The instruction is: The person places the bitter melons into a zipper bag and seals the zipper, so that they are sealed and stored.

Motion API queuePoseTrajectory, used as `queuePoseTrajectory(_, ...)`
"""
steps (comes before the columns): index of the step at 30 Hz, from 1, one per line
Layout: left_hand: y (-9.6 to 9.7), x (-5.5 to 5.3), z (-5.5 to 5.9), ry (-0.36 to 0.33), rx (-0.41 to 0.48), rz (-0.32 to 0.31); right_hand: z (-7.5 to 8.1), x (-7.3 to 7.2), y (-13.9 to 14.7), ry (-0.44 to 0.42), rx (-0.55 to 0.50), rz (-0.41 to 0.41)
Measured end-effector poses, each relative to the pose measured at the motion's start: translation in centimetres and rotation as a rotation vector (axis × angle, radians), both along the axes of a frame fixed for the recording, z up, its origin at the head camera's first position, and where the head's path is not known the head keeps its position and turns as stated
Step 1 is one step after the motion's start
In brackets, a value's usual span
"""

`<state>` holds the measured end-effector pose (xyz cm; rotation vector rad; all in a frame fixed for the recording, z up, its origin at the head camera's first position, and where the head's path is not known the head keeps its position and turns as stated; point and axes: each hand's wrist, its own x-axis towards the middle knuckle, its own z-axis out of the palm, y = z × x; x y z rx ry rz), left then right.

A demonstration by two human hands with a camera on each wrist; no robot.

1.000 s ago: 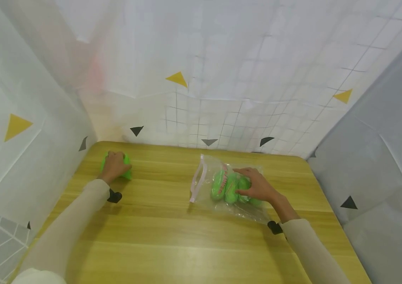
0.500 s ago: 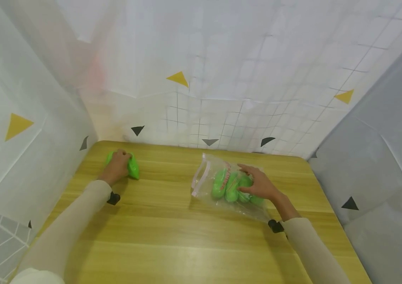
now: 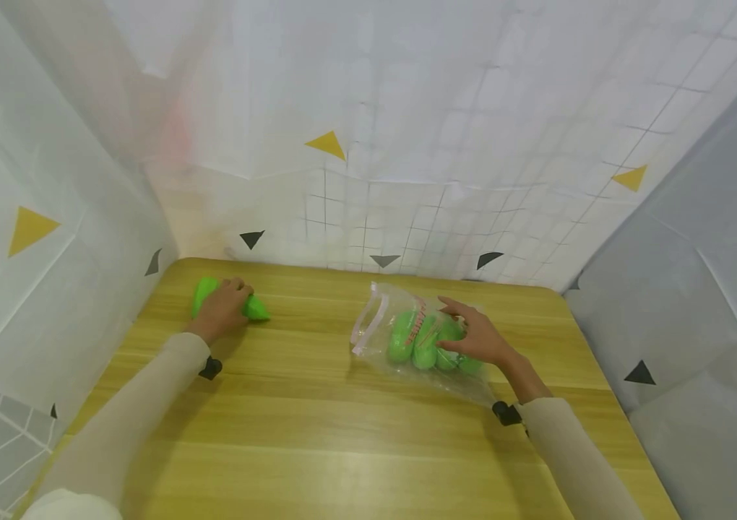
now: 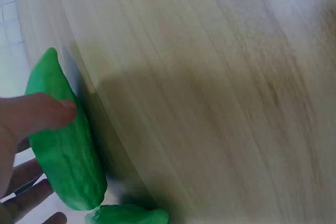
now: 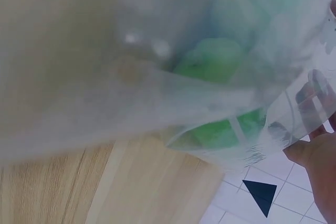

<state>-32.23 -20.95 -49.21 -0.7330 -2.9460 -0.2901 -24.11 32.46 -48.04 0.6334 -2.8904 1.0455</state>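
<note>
And there, left of centre in the head view, the left hand (image 3: pixel 222 310) had a tapered green pepper-shaped vegetable (image 3: pixel 256 309), thumb laid across one side, fingers behind it, a pinch around the body with the point sticking out to the right! A second green vegetable (image 3: pixel 204 292) sat just left of the hand, its tip showing at the bottom edge of the left wrist view. Whether the held one had cleared the tabletop (image 3: pixel 316 426) could not be told.

How would it handle? Light, most likely, and firm, judging by that even, moulded-looking skin; hardly fragile. But smooth and rounded it was, so a roll or a slip looked the danger. The thick middle was the place to hold, and the thumb lay nearer the narrow end, where the taper probably gave less grip.

Over to right of centre! The right hand (image 3: pixel 480 339) was spread, thumb and fingers wide apart against the right part of a clear zip bag (image 3: pixel 375 357), with green vegetables (image 3: pixel 401 336) lying side by side inside. Thin, floppy, slippery film, by the look of it, apt to crumple under a push. The pale zip strip (image 3: pixel 378 320) at the mouth, facing left and gaping, seemed the stiffest part and the best place for a hold.
</note>
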Motion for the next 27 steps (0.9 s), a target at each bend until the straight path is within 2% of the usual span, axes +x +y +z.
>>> queuePoseTrajectory(8,0.04,0.30,-0.30,0.065,-0.006,-0.025,-0.14,-0.16,0.20,-0.040,-0.059,-0.023)
queuePoseTrajectory(16,0.18,0.03,-0.80,0.056,-0.024,-0.003,-0.37,0.11,0.27,-0.057,-0.186,-0.036)
queuePoseTrajectory(27,0.37,0.30,-0.51,0.059,-0.024,0.005,-0.55,0.19,0.32,-0.046,-0.220,-0.045)
